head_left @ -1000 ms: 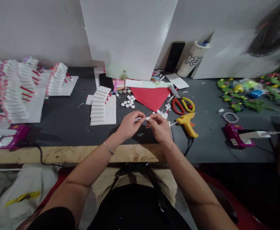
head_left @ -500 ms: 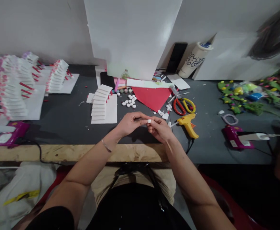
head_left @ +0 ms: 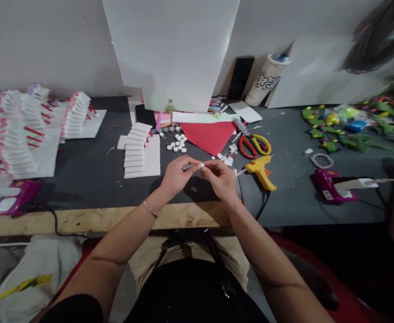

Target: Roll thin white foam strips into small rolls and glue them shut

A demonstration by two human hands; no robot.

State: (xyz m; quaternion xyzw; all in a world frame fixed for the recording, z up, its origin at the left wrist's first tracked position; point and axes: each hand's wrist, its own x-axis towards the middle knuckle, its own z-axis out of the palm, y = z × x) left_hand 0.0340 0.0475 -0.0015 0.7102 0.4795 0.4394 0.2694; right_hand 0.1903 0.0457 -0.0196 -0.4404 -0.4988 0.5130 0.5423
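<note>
A small white piece point(head_left: 202, 165) is pinched between the fingertips of my left hand point(head_left: 178, 175) and my right hand point(head_left: 222, 177), which meet above the dark table near its front edge. Something thin and grey shows between the fingers of my left hand. Beyond my hands lies a group of small white rounded pieces point(head_left: 177, 143). A red sheet point(head_left: 208, 135) is spread behind them, with white scraps point(head_left: 229, 160) at its right. To the left, a fanned row of white slats point(head_left: 135, 150) rests on a white board point(head_left: 154, 157).
Yellow glue gun point(head_left: 260, 171) and red-and-yellow-handled scissors point(head_left: 255, 146) lie right of my hands. A tumbler point(head_left: 267, 80) and phone point(head_left: 240, 78) stand behind. Finished-looking stair models point(head_left: 15, 134) fill the far left; a purple power strip point(head_left: 331, 186) and a person's dark clothing are at right.
The view has shifted slightly, so most objects appear a little further left. My hands stay together around the small white piece, with the fingers slightly changed in position.
</note>
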